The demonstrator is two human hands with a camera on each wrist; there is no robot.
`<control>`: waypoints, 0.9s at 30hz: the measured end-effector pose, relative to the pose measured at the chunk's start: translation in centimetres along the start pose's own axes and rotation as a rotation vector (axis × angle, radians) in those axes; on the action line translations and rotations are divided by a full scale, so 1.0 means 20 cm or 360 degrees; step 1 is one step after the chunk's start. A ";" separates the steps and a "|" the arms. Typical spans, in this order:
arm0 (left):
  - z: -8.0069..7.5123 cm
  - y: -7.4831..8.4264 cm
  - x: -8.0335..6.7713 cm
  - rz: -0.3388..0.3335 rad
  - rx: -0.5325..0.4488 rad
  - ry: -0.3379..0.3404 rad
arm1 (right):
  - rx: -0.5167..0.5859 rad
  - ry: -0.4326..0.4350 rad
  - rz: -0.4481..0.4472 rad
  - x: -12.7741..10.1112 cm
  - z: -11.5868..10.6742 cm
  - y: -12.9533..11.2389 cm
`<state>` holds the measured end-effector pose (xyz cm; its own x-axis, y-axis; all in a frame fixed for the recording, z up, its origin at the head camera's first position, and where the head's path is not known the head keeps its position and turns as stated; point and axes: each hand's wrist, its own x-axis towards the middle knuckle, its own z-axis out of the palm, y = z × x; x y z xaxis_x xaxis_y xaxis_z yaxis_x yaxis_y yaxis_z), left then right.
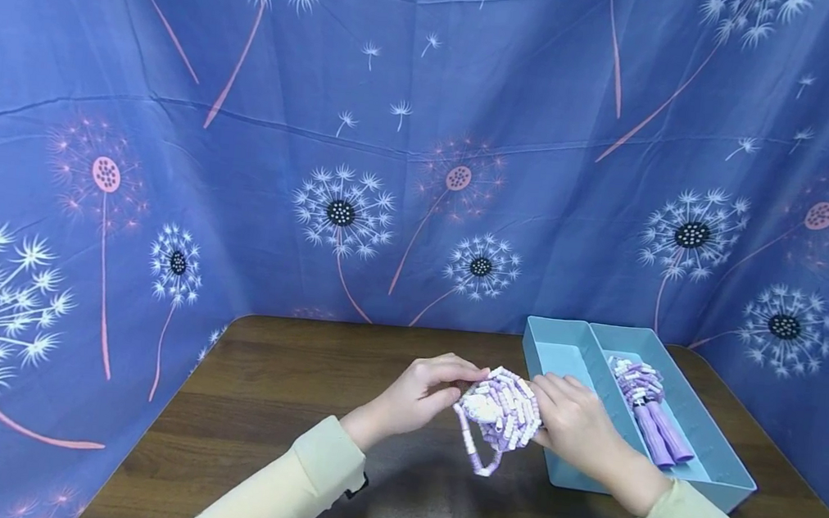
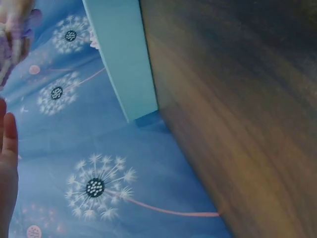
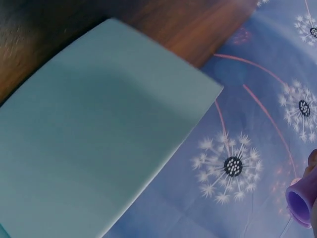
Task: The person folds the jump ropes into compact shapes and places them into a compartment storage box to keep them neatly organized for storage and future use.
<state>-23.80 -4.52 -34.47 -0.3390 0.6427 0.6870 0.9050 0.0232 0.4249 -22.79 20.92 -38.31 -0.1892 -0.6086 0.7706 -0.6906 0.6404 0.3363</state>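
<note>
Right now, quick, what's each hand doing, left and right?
Left hand: fingers pinch the bundled beaded skipping rope from its left side.
Right hand: fingers curl round the same bundle, beside the blue tray.

The right hand (image 1: 578,421) covers one side of the beaded skipping rope (image 1: 500,415), hiding its handles. In the left wrist view the left hand (image 2: 7,168) is cut off at the edge, and the rope there is blurred.

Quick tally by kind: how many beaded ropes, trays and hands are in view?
Ropes: 2, one held, one in the tray
Tray: 1
Hands: 2, left and right
Total: 5
</note>
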 end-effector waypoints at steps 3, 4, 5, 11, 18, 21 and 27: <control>-0.01 -0.03 -0.02 -0.0055 -0.0027 -0.0179 | -0.0040 -0.0044 0.0024 -0.01 -0.01 0.01; 0.00 -0.05 -0.03 -0.0067 -0.0009 -0.0219 | -0.0042 -0.0048 0.0025 -0.02 -0.01 0.01; 0.00 -0.07 -0.04 -0.0081 -0.0005 -0.0244 | -0.0042 -0.0058 0.0027 -0.02 -0.01 0.01; 0.06 -0.12 -0.06 -0.0283 -0.0134 -0.0209 | -0.0025 -0.0036 0.0091 -0.01 -0.02 0.02; 0.13 -0.11 -0.06 -0.0535 -0.0199 0.0049 | -0.0037 0.0027 0.0097 0.03 -0.03 0.02; 0.11 -0.10 -0.03 -0.0602 -0.0196 0.0205 | -0.0036 0.0034 0.0051 0.04 -0.04 0.02; 0.01 -0.05 0.08 -0.0542 -0.0076 0.0337 | -0.0061 -0.0145 -0.0064 0.00 -0.03 0.03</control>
<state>-25.24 -3.44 -33.91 -0.6673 0.4321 0.6067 0.7207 0.1687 0.6724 -22.77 21.45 -37.77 -0.2258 -0.6729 0.7044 -0.6718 0.6313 0.3876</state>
